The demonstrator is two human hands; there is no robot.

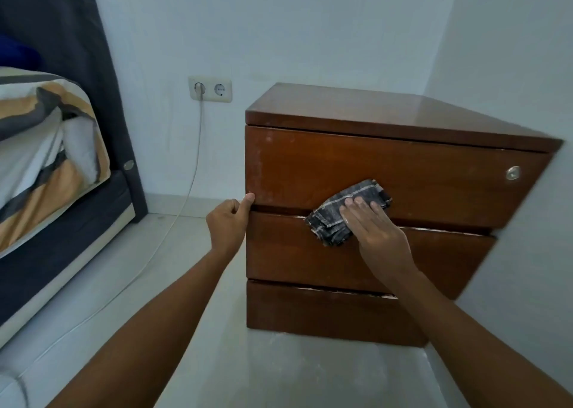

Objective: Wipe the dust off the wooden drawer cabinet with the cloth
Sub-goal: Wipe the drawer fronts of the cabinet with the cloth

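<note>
The right hand [370, 224] lies flat, fingers straight, pressing the folded dark cloth [345, 214] against the cabinet [403, 172] front, across the gap between top and middle drawers. The left hand [228, 221], fingers curled, thumb touching the cabinet's left front edge, holds nothing.

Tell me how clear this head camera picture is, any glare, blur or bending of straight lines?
Head view: soft, even, bluish light with no hard shadows; a pale sheen on the cabinet top near the right wall; the wide lens bows the cabinet's edges and tilts its right side; the cloth under the right hand and the left hand look sharp; corners of the picture look slightly soft.
</note>
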